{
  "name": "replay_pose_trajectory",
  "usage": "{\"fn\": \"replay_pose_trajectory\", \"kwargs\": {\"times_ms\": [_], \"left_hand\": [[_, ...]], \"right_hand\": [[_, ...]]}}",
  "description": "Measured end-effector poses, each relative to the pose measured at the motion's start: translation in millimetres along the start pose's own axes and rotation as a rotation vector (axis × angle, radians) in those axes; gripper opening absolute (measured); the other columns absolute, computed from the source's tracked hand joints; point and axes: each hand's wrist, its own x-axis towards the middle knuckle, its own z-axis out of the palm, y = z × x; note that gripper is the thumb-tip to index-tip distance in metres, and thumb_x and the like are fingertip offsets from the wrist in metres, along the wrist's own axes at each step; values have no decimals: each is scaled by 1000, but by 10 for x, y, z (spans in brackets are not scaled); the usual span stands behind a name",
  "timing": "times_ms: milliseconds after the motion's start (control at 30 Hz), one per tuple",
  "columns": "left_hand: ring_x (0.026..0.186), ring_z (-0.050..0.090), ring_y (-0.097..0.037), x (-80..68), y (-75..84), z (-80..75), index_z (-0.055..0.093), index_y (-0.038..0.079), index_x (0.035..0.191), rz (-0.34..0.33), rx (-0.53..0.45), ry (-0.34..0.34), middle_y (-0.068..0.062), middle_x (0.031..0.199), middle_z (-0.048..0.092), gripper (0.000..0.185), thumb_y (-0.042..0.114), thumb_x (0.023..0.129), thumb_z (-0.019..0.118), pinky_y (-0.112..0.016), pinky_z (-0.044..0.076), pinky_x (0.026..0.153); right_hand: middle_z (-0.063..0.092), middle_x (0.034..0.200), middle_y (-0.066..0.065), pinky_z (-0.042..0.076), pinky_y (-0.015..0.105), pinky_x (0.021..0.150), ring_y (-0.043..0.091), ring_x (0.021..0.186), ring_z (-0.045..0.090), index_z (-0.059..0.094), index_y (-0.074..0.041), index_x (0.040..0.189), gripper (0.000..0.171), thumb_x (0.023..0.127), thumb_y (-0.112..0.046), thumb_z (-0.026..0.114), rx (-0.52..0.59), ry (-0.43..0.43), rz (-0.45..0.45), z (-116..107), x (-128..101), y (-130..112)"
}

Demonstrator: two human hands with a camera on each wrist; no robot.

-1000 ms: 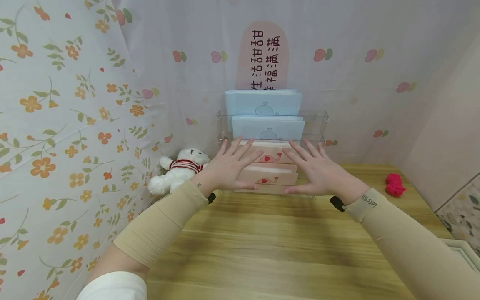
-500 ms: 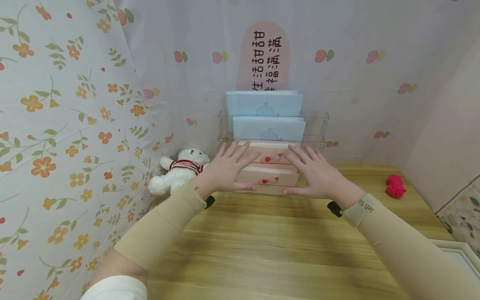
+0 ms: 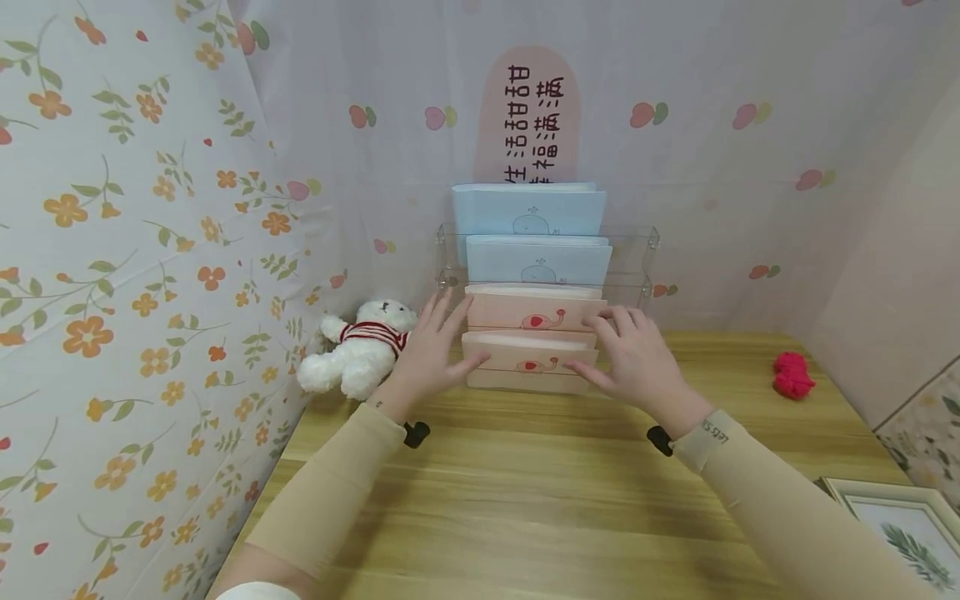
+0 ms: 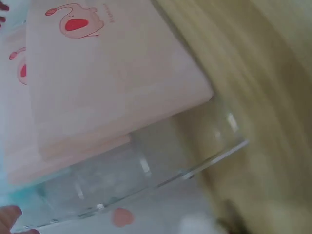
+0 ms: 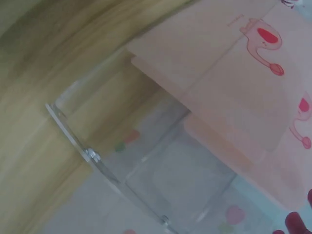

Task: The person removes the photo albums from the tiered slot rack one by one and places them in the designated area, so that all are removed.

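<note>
A clear acrylic rack (image 3: 630, 254) holds two blue whale-print booklets in its upper tiers, the rear one (image 3: 487, 208) above the front one (image 3: 495, 262). Below them stand two pink elephant-print booklets, the upper (image 3: 502, 312) and the lower (image 3: 487, 362). My left hand (image 3: 427, 354) is at the rack's left side, thumb overlapping the lower pink booklet's edge. On the opposite side my right hand (image 3: 645, 362) has bent, relaxed fingers near the pink booklets' right edges. Neither hand holds anything. Both wrist views show the pink booklets close up, with fingertips (image 4: 9, 217) at the corner.
A white teddy bear (image 3: 360, 358) in a striped top leans at the left, beside the left hand. A red crumpled-looking item (image 3: 792, 375) lies at the right on the wooden table (image 3: 540, 492). Near the right forearm is a picture frame (image 3: 892, 492).
Both hands have drawn back and down from in front of the pink booklets, the left also moving outward to the left. Their fingers are less spread. The booklets stay in place.
</note>
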Motion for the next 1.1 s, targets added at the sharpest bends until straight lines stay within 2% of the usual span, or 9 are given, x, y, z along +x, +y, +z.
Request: {"fn": "replay_pose_trajectory", "kwargs": {"times_ms": [100,233,400,533,667,833,933,1100], "left_hand": [[172,11,-48,-71,-86,142,14,25,179,-106,-110,37,-21,186,11,97,63,105,64,-75,20,135],[173,13,-43,-155,-191,335,7,24,180,-218,-249,78,-18,187,8,99,62,107,62,-70,22,136],[172,19,-38,-228,-298,513,3,21,179,-280,-389,120,-11,187,12,100,61,108,61,-62,23,139],[165,35,-42,-253,-342,644,3,23,179,-327,-448,135,-12,185,21,97,61,109,59,-62,32,136],[156,47,-49,-279,-352,760,11,20,179,-365,-504,160,-23,178,35,88,51,112,59,-64,40,131],[151,55,-46,-305,-381,865,24,20,177,-375,-537,214,-24,173,43,74,37,115,59,-59,47,127],[150,56,-46,-324,-403,894,29,20,176,-381,-573,233,-24,173,43,68,32,115,58,-57,49,125],[147,59,-47,-371,-460,949,39,14,172,-396,-617,264,-28,167,50,61,28,116,57,-57,51,122]], "right_hand": [[64,132,25,57,64,97,47,116,63,64,-2,136,70,90,-49,89,7,-38,63,59,-25,-19],[61,134,28,59,63,97,46,111,65,61,0,140,70,95,-46,87,49,-111,165,133,-51,-40],[59,138,29,61,62,100,45,112,66,54,2,150,69,101,-39,82,165,-187,272,224,-72,-32],[56,145,26,59,65,107,45,123,65,49,0,156,70,105,-38,77,250,-225,333,298,-73,-10],[55,148,26,55,67,113,47,131,63,48,-1,156,68,106,-38,75,295,-218,363,374,-70,-6],[52,144,29,57,68,107,49,122,65,51,-1,152,63,104,-32,78,293,-168,385,446,-58,-34],[49,143,32,58,67,106,50,118,64,51,0,150,62,103,-28,80,288,-135,411,481,-49,-39],[47,143,32,58,65,103,47,116,61,52,2,149,64,101,-26,82,312,-86,473,506,-36,-43]]}}
